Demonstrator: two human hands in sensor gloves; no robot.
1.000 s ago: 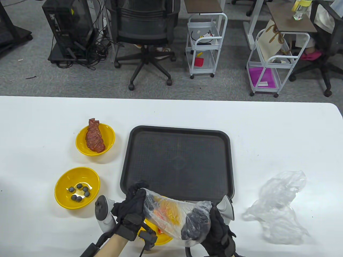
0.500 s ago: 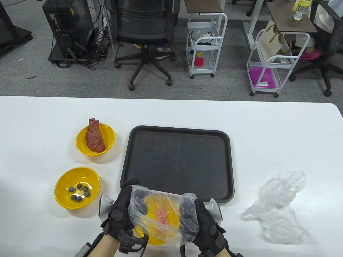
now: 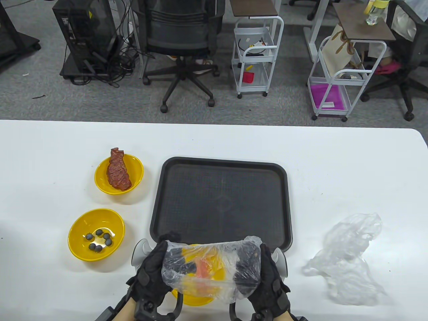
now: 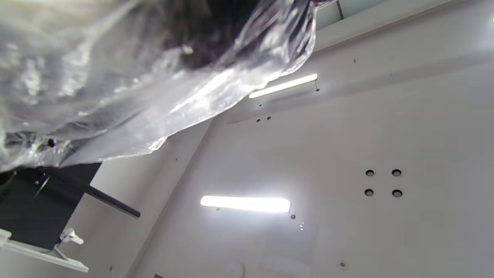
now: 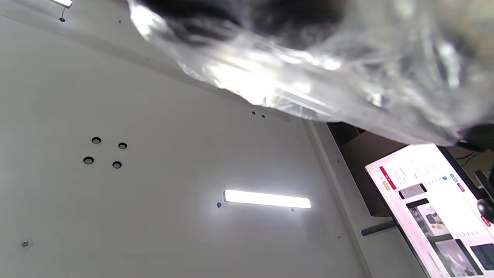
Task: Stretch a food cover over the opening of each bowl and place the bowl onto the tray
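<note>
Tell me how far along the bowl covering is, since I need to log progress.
Done: nothing, the black tray holds no bowl. In hand: both hands, left hand and right hand, stretch a clear food cover above the nearest yellow bowl. Left: the meat bowl and the bowl of dark balls sit uncovered; spare covers lie at right.

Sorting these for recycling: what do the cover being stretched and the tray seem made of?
Cover: thin clear plastic film, apparently; it crinkles, glints, and shows the yellow bowl through it. Tray: probably dark matte moulded plastic, with textured floor and rounded raised rim.
</note>
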